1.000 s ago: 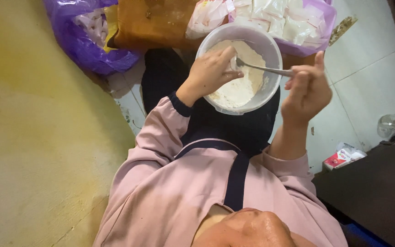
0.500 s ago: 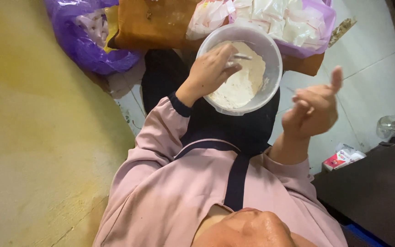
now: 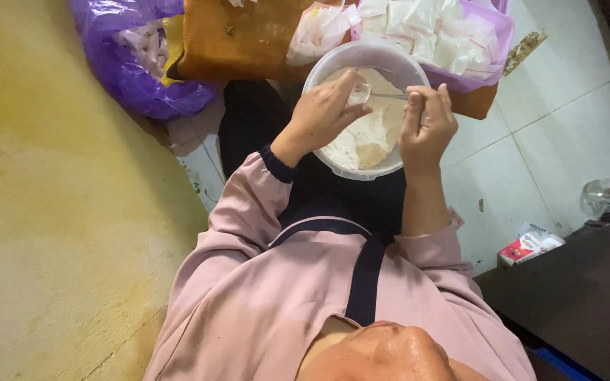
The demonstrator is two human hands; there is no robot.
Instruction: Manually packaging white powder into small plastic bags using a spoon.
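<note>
A translucent white plastic bowl [image 3: 317, 69] rests on my lap and holds white powder [image 3: 372, 134]. Over the bowl, my left hand [image 3: 323, 116] pinches a small clear plastic packet [image 3: 359, 92]. My right hand [image 3: 426, 127] is at the bowl's right rim, its fingers closed on a thin metal spoon [image 3: 390, 95] that points left toward the packet. The two hands are close together above the powder. I wear a pink long-sleeved top.
A purple plastic bag [image 3: 128, 63] of small white packets lies at the upper left. A brown low table [image 3: 241, 42] and a purple basket [image 3: 485, 53] of filled packets sit beyond the bowl. A small red-and-white box [image 3: 524, 247], a glass [image 3: 601, 194] and dark furniture [image 3: 580, 296] stand to the right.
My right hand swung out to the right, away from the bowl, and has come back to the rim with the spoon. My left hand stayed over the bowl.
</note>
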